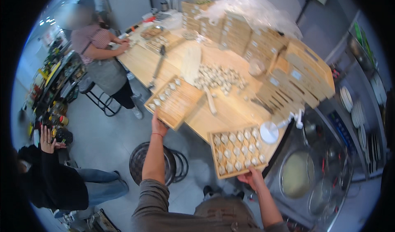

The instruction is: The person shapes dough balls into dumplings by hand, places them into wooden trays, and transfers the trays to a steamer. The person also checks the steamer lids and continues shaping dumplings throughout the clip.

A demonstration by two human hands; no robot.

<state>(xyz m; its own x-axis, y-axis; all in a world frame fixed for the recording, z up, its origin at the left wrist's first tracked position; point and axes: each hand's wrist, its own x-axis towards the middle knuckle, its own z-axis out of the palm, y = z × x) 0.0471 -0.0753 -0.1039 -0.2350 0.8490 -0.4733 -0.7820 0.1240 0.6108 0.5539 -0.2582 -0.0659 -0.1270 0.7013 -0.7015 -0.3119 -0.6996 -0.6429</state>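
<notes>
My left hand (159,126) grips the near edge of a wooden tray (185,104) with one row of dumplings (167,91) along its left side; the rest of its floor is bare and looks floured. My right hand (252,179) holds the near edge of a second wooden tray (216,158), filled with several rows of dumplings (236,151). Beyond the trays, a heap of small dough pieces (219,78) lies on the wooden table (197,124). A wooden rolling pin (210,101) rests by the heap, and a flat strip of dough (191,62) lies behind it.
Stacked wooden trays (236,36) under plastic film line the table's back. A white round-topped utensil (269,132) is beside the full tray. Right are large cooking pots (297,174). A black stool (151,162) stands below. One person (101,53) works across left; another (58,179) is nearer.
</notes>
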